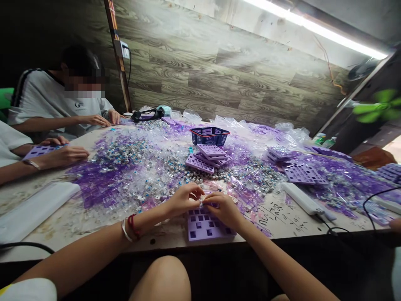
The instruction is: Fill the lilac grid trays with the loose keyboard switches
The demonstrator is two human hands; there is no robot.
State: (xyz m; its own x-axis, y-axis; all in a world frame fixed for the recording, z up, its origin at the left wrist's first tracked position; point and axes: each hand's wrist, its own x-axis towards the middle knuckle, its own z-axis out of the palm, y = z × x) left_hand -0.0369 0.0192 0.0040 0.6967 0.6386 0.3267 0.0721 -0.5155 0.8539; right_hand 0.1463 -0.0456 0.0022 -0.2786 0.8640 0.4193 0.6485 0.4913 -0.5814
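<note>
My left hand [184, 197] and my right hand [223, 207] meet over the far edge of a purple plastic tray with square holes [205, 228] at the near edge of the table. Both hands have their fingers pinched together on a small part too tiny to name. Just beyond my fingers lies a heap of small clear, purple and grey-blue switch parts [150, 167]. Red and white bands circle my left wrist.
A stack of purple trays [208, 156] and a blue basket [209, 135] stand mid-table. More trays [302, 172] lie right, beside a white power strip [302, 198]. Two people sit at the left, one person's hands on a tray [39, 151]. A white board [29, 211] lies near left.
</note>
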